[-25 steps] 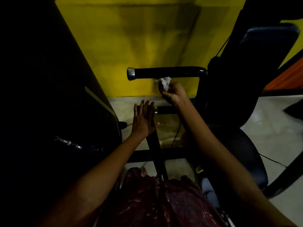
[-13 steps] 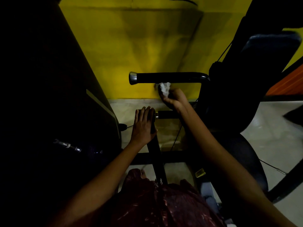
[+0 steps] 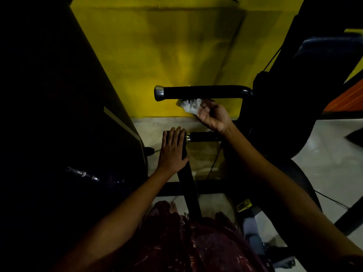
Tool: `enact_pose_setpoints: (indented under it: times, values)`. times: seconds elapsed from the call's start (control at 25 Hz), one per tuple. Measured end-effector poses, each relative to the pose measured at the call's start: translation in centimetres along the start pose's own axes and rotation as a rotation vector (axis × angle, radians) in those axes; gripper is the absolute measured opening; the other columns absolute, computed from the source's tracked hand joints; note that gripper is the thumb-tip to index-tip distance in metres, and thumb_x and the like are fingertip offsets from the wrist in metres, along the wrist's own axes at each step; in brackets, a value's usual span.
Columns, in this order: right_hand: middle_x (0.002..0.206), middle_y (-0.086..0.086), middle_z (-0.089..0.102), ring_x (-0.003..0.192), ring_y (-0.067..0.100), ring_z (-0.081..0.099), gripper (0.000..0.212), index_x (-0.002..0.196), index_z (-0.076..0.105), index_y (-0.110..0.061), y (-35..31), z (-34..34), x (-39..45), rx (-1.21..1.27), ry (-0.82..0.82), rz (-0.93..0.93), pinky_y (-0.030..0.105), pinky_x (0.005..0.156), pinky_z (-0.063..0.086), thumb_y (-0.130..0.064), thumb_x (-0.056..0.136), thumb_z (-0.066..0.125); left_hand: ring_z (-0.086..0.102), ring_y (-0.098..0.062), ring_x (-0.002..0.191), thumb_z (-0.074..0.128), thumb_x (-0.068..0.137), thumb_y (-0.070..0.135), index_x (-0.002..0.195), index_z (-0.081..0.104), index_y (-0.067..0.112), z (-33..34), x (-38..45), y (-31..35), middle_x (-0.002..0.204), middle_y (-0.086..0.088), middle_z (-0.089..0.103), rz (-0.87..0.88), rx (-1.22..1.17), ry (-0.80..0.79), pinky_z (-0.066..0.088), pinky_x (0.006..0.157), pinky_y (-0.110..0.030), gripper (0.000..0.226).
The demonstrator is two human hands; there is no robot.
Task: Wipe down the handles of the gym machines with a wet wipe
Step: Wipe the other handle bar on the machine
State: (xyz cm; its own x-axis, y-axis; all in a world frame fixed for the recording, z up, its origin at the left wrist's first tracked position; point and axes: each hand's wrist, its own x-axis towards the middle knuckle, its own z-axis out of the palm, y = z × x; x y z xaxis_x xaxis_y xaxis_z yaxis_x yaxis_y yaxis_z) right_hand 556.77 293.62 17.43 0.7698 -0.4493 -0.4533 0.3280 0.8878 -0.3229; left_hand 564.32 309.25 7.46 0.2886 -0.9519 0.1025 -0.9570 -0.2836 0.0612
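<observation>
A yellow wall fills the upper frame behind us. Our right hand pinches the crumpled wet wipe against the underside of the upper handle at centre. Our left hand, fingers flat, steadies the frame post. We judge this handle mid-wipe; next, the lower handle.

No readable text, brand, number or sign anywhere. Small yellow tag-like patch on the dark machine frame, about 5 o'clock from frame centre, is too dim and blurred to read.
</observation>
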Motion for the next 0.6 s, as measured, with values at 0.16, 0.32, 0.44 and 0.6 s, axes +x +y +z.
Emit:
enact_pose_setpoints:
  times: [0.16, 0.32, 0.44, 0.6]
  values:
    - [0.093, 0.036, 0.065, 0.083, 0.044, 0.067, 0.041, 0.094, 0.062, 0.02, 2.4, 2.6, 1.9, 0.056, -0.148, 0.137, 0.052, 0.068, 0.056, 0.024, 0.054, 0.072, 0.033, -0.038, 0.135, 0.077, 0.064, 0.045, 0.141, 0.036, 0.0, 0.0, -0.1, -0.1, 0.143, -0.02, 0.04, -0.003, 0.023, -0.012, 0.005, 0.116, -0.047, 0.097]
    - [0.07, 0.025, 0.067, 0.06, 0.031, 0.069, 0.055, 0.072, 0.065, 0.016, 2.2, 2.9, 3.3, -0.069, -0.075, 0.099, 0.034, 0.053, 0.056, 0.022, 0.021, 0.084, 0.043, -0.039, 0.128, 0.08, 0.057, 0.048, 0.135, 0.045, -0.001, 0.0, 0.0, -0.1, 0.137, -0.021, 0.047, 0.008, 0.068, -0.017, 0.021, 0.11, -0.054, 0.099]
    - [0.074, 0.024, 0.068, 0.062, 0.031, 0.07, 0.056, 0.074, 0.067, 0.014, 0.9, 1.0, 2.6, -0.025, -0.097, 0.092, 0.035, 0.05, 0.057, 0.018, 0.022, 0.086, 0.043, -0.039, 0.129, 0.082, 0.054, 0.046, 0.137, 0.042, 0.0, 0.1, 0.1, -0.1, 0.138, -0.02, 0.047, 0.004, 0.058, 0.012, 0.018, 0.112, -0.052, 0.103]
    - [0.072, 0.027, 0.067, 0.059, 0.035, 0.068, 0.034, 0.079, 0.062, 0.015, 2.3, 3.3, 2.7, -0.201, 0.026, 0.125, 0.041, 0.047, 0.056, 0.021, 0.047, 0.071, 0.036, -0.04, 0.133, 0.078, 0.061, 0.046, 0.14, 0.037, 0.0, 0.0, 0.0, 0.0, 0.141, -0.021, 0.042, -0.001, 0.037, -0.01, 0.015, 0.113, -0.052, 0.1]
